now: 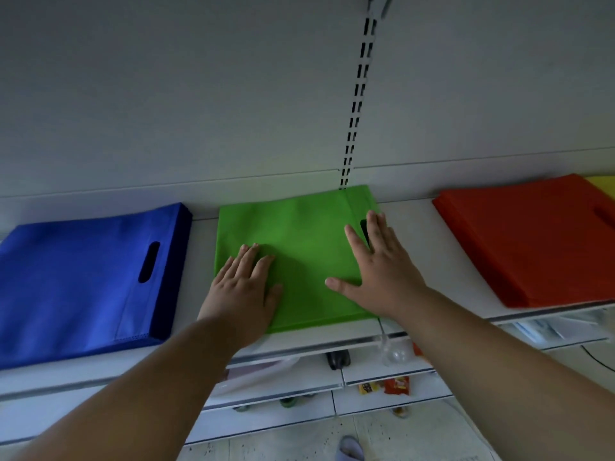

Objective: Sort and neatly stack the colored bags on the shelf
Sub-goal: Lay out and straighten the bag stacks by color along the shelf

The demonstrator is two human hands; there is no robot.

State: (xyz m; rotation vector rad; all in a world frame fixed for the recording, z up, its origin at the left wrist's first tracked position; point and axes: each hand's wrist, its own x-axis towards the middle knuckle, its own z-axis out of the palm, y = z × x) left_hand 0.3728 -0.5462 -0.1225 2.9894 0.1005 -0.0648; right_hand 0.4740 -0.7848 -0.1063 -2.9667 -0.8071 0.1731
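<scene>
A green bag (299, 234) lies flat in the middle of the white shelf (409, 241). My left hand (243, 287) presses flat on its near left corner, fingers straight. My right hand (376, 264) lies flat on its right side, fingers spread over the handle cutout. A stack of blue bags (83, 281) sits to the left with its handle slot facing right. A stack of red bags (532, 237) lies to the right, and a strip of a yellow bag (604, 184) shows behind it at the frame's edge.
A slotted upright rail (357, 94) runs up the white back wall behind the green bag. Lower shelves (299, 384) hold snack packets (396, 384) and small items. A shoe (349, 447) shows on the speckled floor below.
</scene>
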